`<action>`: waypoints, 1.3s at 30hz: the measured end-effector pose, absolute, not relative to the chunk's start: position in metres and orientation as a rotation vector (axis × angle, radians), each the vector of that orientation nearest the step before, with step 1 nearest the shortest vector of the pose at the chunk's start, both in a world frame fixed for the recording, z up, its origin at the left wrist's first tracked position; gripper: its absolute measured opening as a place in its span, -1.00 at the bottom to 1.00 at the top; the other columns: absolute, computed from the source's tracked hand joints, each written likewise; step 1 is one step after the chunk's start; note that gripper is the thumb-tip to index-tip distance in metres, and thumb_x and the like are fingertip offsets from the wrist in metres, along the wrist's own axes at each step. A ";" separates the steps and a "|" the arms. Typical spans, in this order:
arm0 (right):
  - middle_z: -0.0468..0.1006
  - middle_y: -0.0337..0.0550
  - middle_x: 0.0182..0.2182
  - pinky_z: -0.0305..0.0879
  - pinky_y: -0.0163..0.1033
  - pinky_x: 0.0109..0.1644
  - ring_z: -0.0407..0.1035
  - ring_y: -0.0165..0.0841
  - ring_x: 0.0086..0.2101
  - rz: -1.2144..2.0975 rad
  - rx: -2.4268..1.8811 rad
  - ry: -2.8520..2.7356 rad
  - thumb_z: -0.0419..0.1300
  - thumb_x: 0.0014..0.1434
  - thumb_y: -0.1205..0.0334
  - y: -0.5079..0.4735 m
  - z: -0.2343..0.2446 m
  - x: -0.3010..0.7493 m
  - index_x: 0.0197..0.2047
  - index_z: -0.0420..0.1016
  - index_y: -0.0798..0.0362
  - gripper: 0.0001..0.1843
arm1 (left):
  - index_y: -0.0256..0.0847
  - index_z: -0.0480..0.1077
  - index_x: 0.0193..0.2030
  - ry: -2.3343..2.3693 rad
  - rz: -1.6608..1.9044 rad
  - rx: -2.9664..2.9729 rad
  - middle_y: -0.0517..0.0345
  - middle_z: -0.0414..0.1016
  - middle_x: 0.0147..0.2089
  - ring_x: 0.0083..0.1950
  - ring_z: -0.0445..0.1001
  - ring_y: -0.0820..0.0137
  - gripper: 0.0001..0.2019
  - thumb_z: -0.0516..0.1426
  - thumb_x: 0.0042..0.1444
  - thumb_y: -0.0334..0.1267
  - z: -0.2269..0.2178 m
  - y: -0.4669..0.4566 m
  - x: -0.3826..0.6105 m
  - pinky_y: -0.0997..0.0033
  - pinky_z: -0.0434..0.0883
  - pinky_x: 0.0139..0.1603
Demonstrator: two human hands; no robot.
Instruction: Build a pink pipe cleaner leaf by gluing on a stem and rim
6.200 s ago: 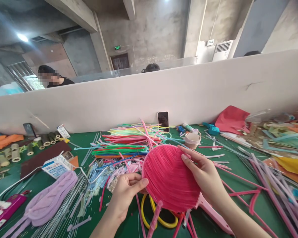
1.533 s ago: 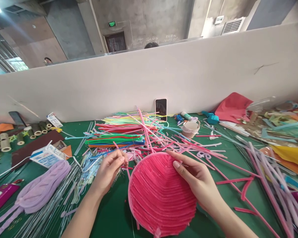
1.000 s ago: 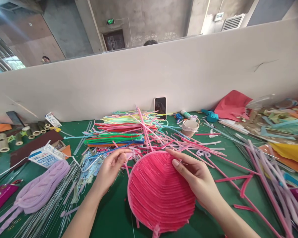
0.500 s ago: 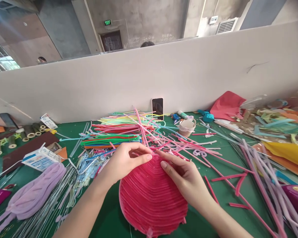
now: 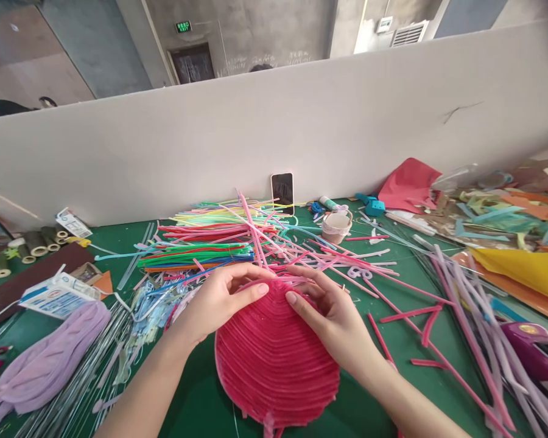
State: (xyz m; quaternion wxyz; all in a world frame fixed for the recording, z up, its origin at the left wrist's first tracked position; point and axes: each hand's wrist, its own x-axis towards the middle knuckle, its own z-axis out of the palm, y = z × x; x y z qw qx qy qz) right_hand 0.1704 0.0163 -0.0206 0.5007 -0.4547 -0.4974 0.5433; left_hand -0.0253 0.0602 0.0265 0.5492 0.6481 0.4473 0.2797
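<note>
A round pink disc made of rows of fuzzy pipe cleaners lies on the green table in front of me. My left hand curls over its upper left edge, thumb and fingers closed on the rim. My right hand grips the upper right edge, fingers bent over the top. The two hands almost meet at the disc's far rim. A short pink stub sticks out at the disc's near edge.
A heap of coloured pipe cleaners lies just beyond the disc. A phone leans on the white partition. A small pot stands to its right. Purple yarn and wires lie left, coloured paper scraps right.
My left hand came in from the pile of pipe cleaners and closed on the disc's top edge beside my right hand. The disc now lies lower on the table than several seconds ago.
</note>
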 end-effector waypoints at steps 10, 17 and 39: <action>0.52 -0.26 -0.39 0.32 -0.33 -0.33 0.42 -0.38 -0.34 1.251 -1.096 -1.074 0.29 0.16 -0.04 0.015 -0.015 0.169 0.12 0.32 -0.05 -0.48 | -0.04 0.39 0.16 1.121 0.732 1.237 0.04 0.55 0.10 0.13 0.51 0.18 -0.49 0.33 0.06 -0.07 0.012 0.050 -0.043 0.31 0.47 0.04; 0.55 -0.26 -0.36 0.40 -0.29 -0.27 0.48 -0.35 -0.31 1.263 -1.069 -0.944 0.32 0.13 -0.09 0.020 -0.016 0.167 0.09 0.32 -0.06 -0.46 | -0.18 0.45 0.08 1.123 0.752 0.893 0.00 0.64 -0.05 -0.04 0.61 0.18 -0.46 0.42 -0.07 -0.23 -0.017 0.023 -0.063 0.34 0.55 -0.10; 0.62 -0.02 -0.11 0.44 -0.13 -0.05 0.49 -0.15 -0.09 1.191 -1.523 -1.335 0.13 0.22 -0.25 -0.002 -0.038 0.229 -0.02 0.51 0.02 -0.47 | -0.23 0.56 -0.17 1.146 1.301 0.553 0.14 0.66 -0.24 -0.33 0.61 0.38 -0.65 0.44 -0.16 -0.37 -0.039 0.041 -0.075 0.48 0.60 -0.35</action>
